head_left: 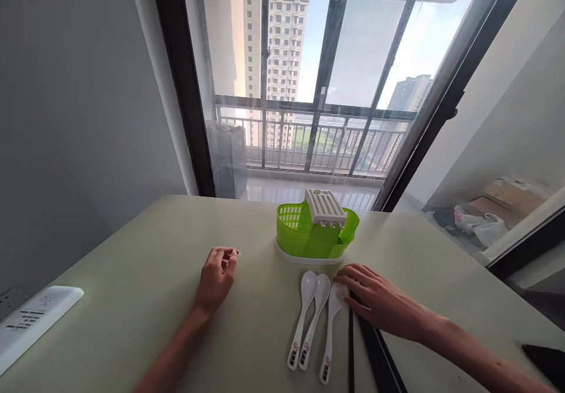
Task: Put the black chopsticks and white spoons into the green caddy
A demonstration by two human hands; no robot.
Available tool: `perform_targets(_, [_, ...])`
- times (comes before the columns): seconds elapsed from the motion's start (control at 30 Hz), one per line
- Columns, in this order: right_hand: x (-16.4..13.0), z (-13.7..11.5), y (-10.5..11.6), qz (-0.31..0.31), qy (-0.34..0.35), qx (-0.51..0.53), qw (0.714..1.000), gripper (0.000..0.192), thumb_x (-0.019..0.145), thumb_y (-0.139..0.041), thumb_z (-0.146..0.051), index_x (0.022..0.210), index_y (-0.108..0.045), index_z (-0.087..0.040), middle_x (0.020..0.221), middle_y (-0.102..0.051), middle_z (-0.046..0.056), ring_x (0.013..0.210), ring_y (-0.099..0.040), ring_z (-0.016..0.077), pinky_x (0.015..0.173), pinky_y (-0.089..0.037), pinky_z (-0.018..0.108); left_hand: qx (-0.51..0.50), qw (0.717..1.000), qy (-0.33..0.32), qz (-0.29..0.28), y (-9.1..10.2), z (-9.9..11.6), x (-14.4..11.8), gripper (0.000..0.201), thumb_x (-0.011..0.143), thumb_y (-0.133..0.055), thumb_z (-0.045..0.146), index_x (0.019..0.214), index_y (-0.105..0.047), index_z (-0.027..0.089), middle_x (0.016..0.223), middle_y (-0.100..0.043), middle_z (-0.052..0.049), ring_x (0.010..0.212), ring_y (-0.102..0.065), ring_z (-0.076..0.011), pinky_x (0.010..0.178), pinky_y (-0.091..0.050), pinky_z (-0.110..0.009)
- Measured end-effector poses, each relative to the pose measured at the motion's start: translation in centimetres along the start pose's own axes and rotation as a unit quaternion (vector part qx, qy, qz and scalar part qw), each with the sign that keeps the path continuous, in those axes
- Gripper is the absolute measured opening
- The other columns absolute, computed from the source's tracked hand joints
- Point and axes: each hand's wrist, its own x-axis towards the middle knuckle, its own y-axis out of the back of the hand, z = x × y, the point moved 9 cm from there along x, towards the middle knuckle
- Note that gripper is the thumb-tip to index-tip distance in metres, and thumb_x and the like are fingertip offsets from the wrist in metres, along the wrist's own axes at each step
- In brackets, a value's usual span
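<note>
My left hand (pixel 219 272) rests on the table left of the spoons, its fingers loosely curled together and nothing visible in them. My right hand (pixel 373 296) lies palm down, fingers stretched, with its fingertips over the bowl edge of the right-hand white spoon (pixel 330 334). Two more white spoons, one on the left (pixel 301 322) and one in the middle (pixel 315 322), lie side by side, printed handles toward me. Beneath and beside my right hand run long dark strips, a thin one (pixel 351 352) and a wider one (pixel 379 357). Behind the spoons stands a green utensil holder (pixel 293 243) with a white slotted top (pixel 326 206).
A white power strip (pixel 39 322) lies at the table's left edge. Near the right edge is a dark object (pixel 542 360), partly cut off. Beyond the table (pixel 145 252) stands a glass sliding door; cardboard and bags (pixel 485 222) sit at the right behind it.
</note>
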Motion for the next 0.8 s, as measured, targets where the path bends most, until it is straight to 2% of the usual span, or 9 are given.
perform_targets(0.17, [1.1, -0.7, -0.3, 0.002, 0.03, 0.032, 0.999, 0.018, 0.098, -0.057, -0.032, 0.107, -0.072, -0.029, 0.111, -0.072, 0.005, 0.111, -0.065, 0.0246, 0.104, -0.052, 0.046, 0.0, 1.0, -0.011, -0.01, -0.4, 0.2, -0.2, 0.037, 0.096, -0.046, 0.049, 0.091, -0.067, 0.019, 0.104, -0.067, -0.009, 0.089, -0.068, -0.0224, 0.074, -0.056, -0.033])
perform_targets(0.37, [1.5, -1.0, -0.3, 0.003, 0.037, 0.04, 0.999, 0.023, 0.102, -0.051, -0.034, 0.092, -0.071, -0.027, 0.094, -0.07, 0.005, 0.093, -0.067, 0.0213, 0.091, -0.056, 0.039, 0.001, 1.0, -0.021, -0.019, -0.5, 0.4, -0.2, 0.036, 0.096, -0.045, 0.049, 0.092, -0.066, 0.02, 0.104, -0.066, -0.009, 0.089, -0.068, -0.023, 0.068, -0.054, -0.032])
perform_targets(0.5, [1.6, -1.0, 0.6, 0.007, 0.044, 0.067, 0.997, 0.025, 0.103, -0.049, -0.035, 0.093, -0.071, -0.029, 0.093, -0.071, 0.004, 0.09, -0.068, 0.0202, 0.087, -0.057, 0.036, 0.001, 0.999, -0.018, -0.027, -0.6, 0.6, -0.3, 0.036, 0.096, -0.044, 0.048, 0.092, -0.067, 0.019, 0.104, -0.066, -0.01, 0.088, -0.068, -0.0228, 0.067, -0.054, -0.033])
perform_targets(0.63, [1.8, -1.0, 1.2, -0.046, 0.035, 0.083, 0.995, 0.032, 0.105, -0.042, -0.036, 0.098, -0.072, -0.03, 0.096, -0.073, 0.005, 0.09, -0.067, 0.0212, 0.086, -0.056, 0.037, 0.002, 0.999, -0.021, -0.026, -0.5, 0.7, -0.4, 0.035, 0.096, -0.045, 0.047, 0.091, -0.067, 0.02, 0.104, -0.067, -0.009, 0.088, -0.069, -0.0227, 0.066, -0.055, -0.032])
perform_targets(0.8, [1.9, -2.0, 3.5, -0.088, 0.037, 0.112, 0.989, 0.035, 0.107, -0.036, -0.035, 0.109, -0.071, -0.029, 0.107, -0.072, 0.004, 0.093, -0.067, 0.019, 0.083, -0.056, 0.032, 0.0, 0.999, -0.025, -0.022, -0.5, 0.6, -0.4, 0.034, 0.095, -0.047, 0.048, 0.091, -0.066, 0.02, 0.103, -0.066, -0.009, 0.087, -0.069, -0.0226, 0.064, -0.055, -0.031])
